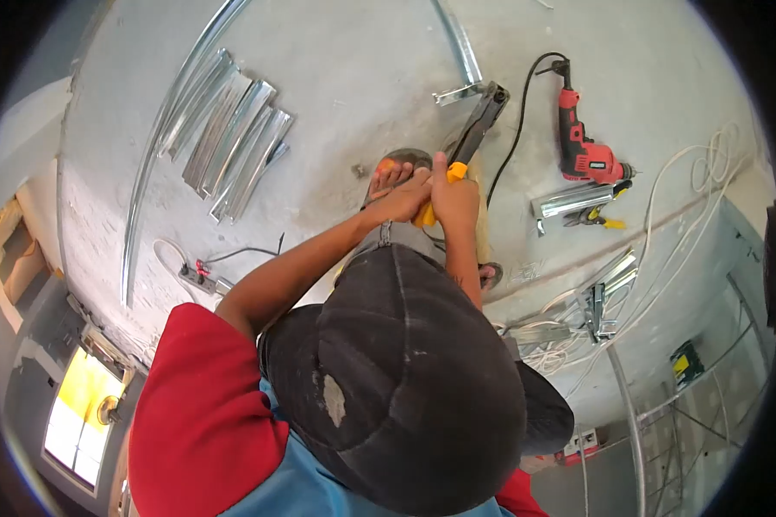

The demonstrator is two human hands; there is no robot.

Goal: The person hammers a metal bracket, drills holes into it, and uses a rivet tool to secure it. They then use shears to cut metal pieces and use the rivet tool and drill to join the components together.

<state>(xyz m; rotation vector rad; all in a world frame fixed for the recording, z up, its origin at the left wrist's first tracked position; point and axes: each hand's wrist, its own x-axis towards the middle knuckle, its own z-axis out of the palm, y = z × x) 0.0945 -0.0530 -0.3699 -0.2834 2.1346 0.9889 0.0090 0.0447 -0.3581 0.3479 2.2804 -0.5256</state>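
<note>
Both of my hands are closed around a long black tool with yellow handles point(485, 116), whose exact kind I cannot tell. My left hand point(403, 200) wraps the lower yellow part, close above my sandaled foot. Beside it, my right hand point(455, 205) grips higher up, its thumb pointing along the tool. The black end slants up and right, right at a bent silver metal channel point(461, 60) on the floor. The cap on my head hides my lap and part of my legs.
Cut metal channels point(241, 138) lie in a row at left, beside a long curved strip point(147, 164). On the right are a red corded drill point(578, 138), yellow-handled snips point(591, 217) and loose white cable point(690, 233). A power strip point(200, 277) sits near my left elbow.
</note>
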